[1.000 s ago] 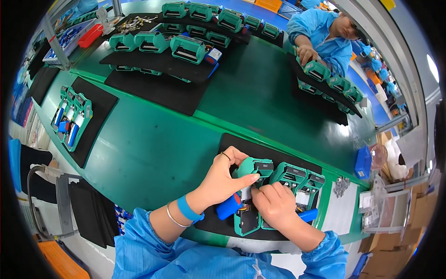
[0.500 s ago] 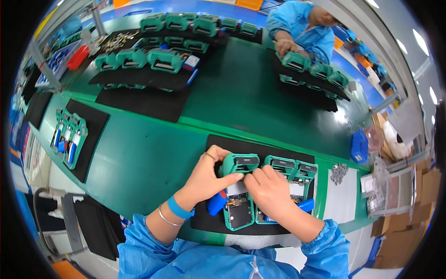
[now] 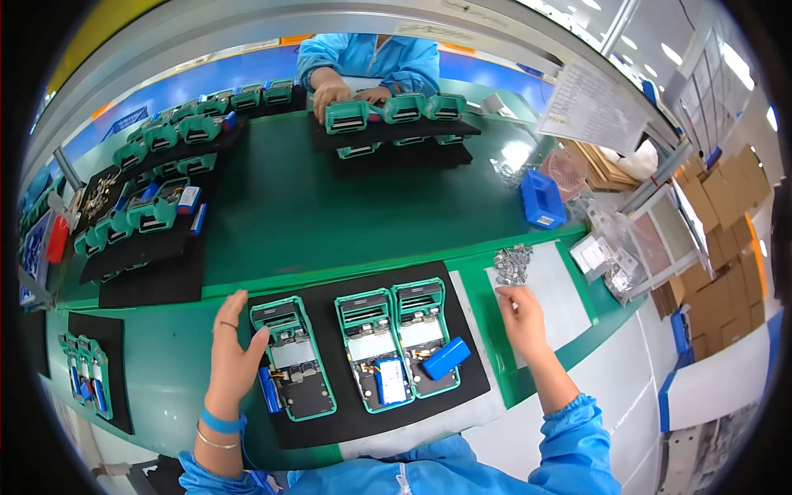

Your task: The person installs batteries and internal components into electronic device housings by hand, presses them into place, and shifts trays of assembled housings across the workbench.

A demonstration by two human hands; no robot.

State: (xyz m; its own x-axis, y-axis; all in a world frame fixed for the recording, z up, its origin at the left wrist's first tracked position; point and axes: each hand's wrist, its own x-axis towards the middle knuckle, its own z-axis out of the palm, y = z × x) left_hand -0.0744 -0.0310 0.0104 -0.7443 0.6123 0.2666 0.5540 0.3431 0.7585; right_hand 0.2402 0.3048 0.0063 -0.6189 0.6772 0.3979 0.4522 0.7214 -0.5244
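Observation:
Three teal device housings lie on a black mat (image 3: 470,375) before me: a left housing (image 3: 307,388), a middle housing (image 3: 363,326) and a right housing (image 3: 421,322). Each has a blue battery pack at its lower part; the left pack (image 3: 270,389) sits at the outer edge of its housing. My left hand (image 3: 235,359) is open beside the left housing, thumb apart from the fingers, its thumb near the frame. Over at the right, my right hand (image 3: 524,322) has loosely bent fingers with a gap between them, at the near edge of a pile of small metallic parts (image 3: 513,262).
White sheet (image 3: 561,289) lies under the pile; a blue bin (image 3: 542,200) stands beyond. Bagged parts (image 3: 615,247) lie at the right. Across the table a co-worker (image 3: 371,62) handles housings on a raised black board (image 3: 396,136). More housings (image 3: 153,216) stand at the left.
My right hand has left the left housing and moved right to the metallic parts. My left hand has let go of that housing, which now lies flatter on the mat. The view has turned right.

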